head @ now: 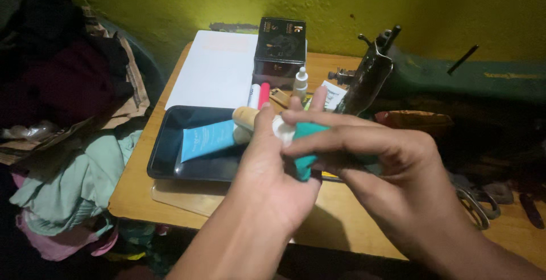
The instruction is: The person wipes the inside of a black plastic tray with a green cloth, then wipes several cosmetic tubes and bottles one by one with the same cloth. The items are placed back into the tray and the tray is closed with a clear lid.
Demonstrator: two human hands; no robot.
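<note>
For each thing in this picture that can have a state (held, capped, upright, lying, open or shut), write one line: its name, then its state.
Teal tube: held in both hands, white cap on.
Left hand: gripping the teal tube.
Right hand: fingers on the teal tube near its cap.
Blue tube: lying in the black tray.
Black box: shut, standing on the table.
Dropper bottle: upright, capped.
Scissors: lying flat, apart from the hands.

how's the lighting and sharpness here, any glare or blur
Head view: dim, warm light, brightest on the yellow-green wall; the edges fall into deep shadow; slight glare on the black tray rim; the left hand and right hand look soft, holding a teal tube.
</note>
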